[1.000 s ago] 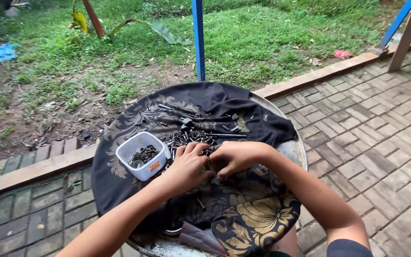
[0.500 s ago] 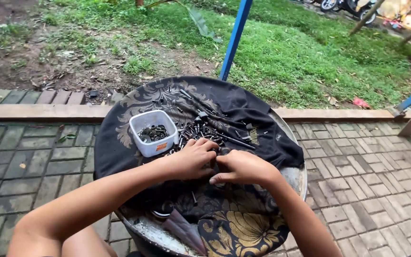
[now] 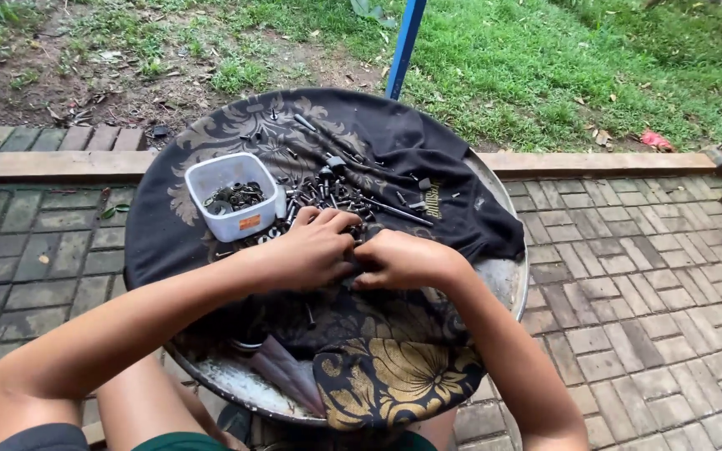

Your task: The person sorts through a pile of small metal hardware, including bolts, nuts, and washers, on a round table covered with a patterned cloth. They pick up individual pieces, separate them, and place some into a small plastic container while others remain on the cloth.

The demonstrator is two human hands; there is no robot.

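Hardware lies scattered over a round tabletop (image 3: pixel 507 280) draped with a black cloth (image 3: pixel 428 167) bearing gold floral print — a loose pile of dark bolts and screws (image 3: pixel 327 194) sits near the middle, too many and too tangled to count. One white plastic tub (image 3: pixel 234 196) stands just to the left of that pile, upright, its bottom covered by a shallow layer of small dark rings that look like washers or nuts; their number cannot be told either. Both hands meet just in front of the pile, touching each other: the left hand (image 3: pixel 311 250) and the right hand (image 3: pixel 403 259) have their fingers curled together over some small piece, but what they pinch is hidden, so I cannot tell whether they grip anything. Judging by how things lie, the sorting looks only partly along — the tub is far from full, and most of the pile sits loose on the cloth, with a few long rods and stray screws lying apart toward the far edge. One blue post (image 3: pixel 404 42) rises behind the tabletop, with grass (image 3: pixel 545 67) beyond and brick paving (image 3: pixel 653 276) around. Two hands, one tub, one pile.
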